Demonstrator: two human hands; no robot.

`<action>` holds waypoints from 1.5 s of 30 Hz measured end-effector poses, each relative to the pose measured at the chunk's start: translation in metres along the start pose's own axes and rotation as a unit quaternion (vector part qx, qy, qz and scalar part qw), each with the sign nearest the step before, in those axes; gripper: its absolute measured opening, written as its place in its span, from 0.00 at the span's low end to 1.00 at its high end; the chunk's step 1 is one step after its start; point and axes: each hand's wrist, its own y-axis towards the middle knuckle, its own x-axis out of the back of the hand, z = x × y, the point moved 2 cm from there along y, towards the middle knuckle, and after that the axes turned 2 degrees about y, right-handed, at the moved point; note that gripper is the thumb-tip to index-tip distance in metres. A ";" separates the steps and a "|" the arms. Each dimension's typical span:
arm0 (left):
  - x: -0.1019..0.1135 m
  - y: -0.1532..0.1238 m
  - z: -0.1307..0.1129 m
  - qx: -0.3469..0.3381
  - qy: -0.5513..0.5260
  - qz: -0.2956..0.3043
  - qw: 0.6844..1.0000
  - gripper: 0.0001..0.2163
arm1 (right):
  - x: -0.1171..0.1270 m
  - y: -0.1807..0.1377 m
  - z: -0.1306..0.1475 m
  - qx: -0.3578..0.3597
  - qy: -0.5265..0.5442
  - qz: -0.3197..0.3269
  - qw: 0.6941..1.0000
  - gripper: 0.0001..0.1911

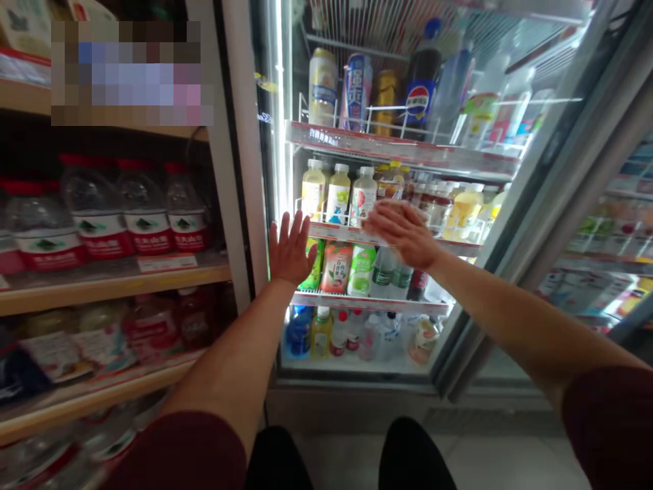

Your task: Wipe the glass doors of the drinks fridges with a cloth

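My left hand [292, 250] is raised with its fingers spread, at the left side of a lit drinks cooler [326, 378]. Nothing is in it. My right hand [403, 233] stretches in from the right, fingers extended to the left and slightly blurred, with no object visible in it. Behind the hands stand a bottle with a round red fruit on its label [364, 194], a bottle with a green and blue label [338, 194] and a red drink carton [337, 267]. Whether either hand touches glass or a shelf I cannot tell.
Left of the cooler, a wooden shelf [102, 282] carries large red-capped water bottles [145, 211]. The cooler's top rack holds cans and a cola bottle [422, 85]. A metal door frame [515, 252] runs along the right. Several small bottles fill the cooler's bottom.
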 end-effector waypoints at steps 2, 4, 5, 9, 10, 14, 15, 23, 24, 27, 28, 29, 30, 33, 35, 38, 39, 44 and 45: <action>0.000 0.000 -0.001 0.004 0.002 0.003 1.000 0.32 | 0.006 0.001 -0.014 -0.099 -0.009 -0.051 0.994 0.32; 0.001 0.000 -0.001 0.006 0.006 0.007 1.000 0.32 | 0.005 -0.002 -0.014 -0.147 -0.007 -0.070 0.987 0.33; 0.001 0.000 -0.002 0.007 0.007 0.008 1.000 0.32 | 0.002 -0.005 -0.010 -0.133 0.003 -0.052 0.990 0.33; 0.002 0.000 -0.003 0.008 0.014 0.007 1.000 0.32 | -0.007 -0.011 0.000 -0.007 0.059 0.093 0.994 0.34; 0.002 0.000 -0.003 0.006 0.017 0.005 1.000 0.31 | -0.005 -0.010 -0.004 -0.010 0.059 0.096 0.994 0.34; 0.001 -0.001 -0.002 0.000 0.020 -0.002 1.000 0.31 | 0.009 0.000 -0.027 -0.144 -0.002 -0.079 0.986 0.34; 0.002 -0.001 -0.002 0.003 0.017 -0.001 1.000 0.31 | 0.010 0.000 -0.027 -0.159 -0.015 -0.111 0.981 0.34; 0.003 0.000 -0.002 0.018 0.003 0.011 1.000 0.31 | 0.007 -0.009 -0.012 -0.015 0.031 -0.001 0.999 0.34; 0.003 0.000 -0.003 0.019 0.006 0.014 1.000 0.31 | 0.010 -0.007 -0.018 -0.061 0.016 -0.037 0.997 0.34; 0.004 0.000 -0.004 0.018 0.016 0.016 1.000 0.31 | 0.013 -0.001 -0.023 -0.158 -0.020 -0.114 0.981 0.35; 0.004 0.000 -0.004 0.018 0.022 0.015 0.999 0.31 | 0.012 -0.001 -0.019 -0.148 -0.020 -0.108 0.983 0.36; 0.004 0.000 -0.004 0.017 0.027 0.013 0.999 0.31 | 0.009 -0.001 -0.014 -0.112 -0.012 -0.087 0.990 0.36; 0.004 0.000 -0.005 0.015 0.033 0.010 0.999 0.30 | 0.007 -0.002 -0.008 -0.058 -0.001 -0.055 0.997 0.37; 0.005 -0.001 -0.005 0.008 0.041 0.004 0.999 0.30 | 0.005 -0.005 -0.004 0.093 0.024 0.031 0.995 0.36; 0.004 -0.001 -0.005 0.009 0.039 0.002 0.999 0.30 | 0.010 -0.002 -0.016 0.064 0.010 0.015 0.998 0.35; 0.004 -0.001 -0.005 0.015 0.036 0.003 0.999 0.30 | 0.018 0.004 -0.034 -0.096 -0.033 -0.077 0.992 0.34; 0.004 -0.001 -0.005 0.015 0.037 0.004 0.999 0.30 | 0.019 0.005 -0.035 -0.126 -0.042 -0.097 0.986 0.33; 0.004 -0.001 -0.005 0.016 0.037 0.010 0.999 0.30 | 0.014 -0.001 -0.019 0.016 0.005 0.012 1.000 0.31; 0.004 -0.001 -0.005 0.016 0.037 0.010 0.999 0.30 | 0.015 -0.002 -0.021 0.029 0.015 0.020 0.999 0.31</action>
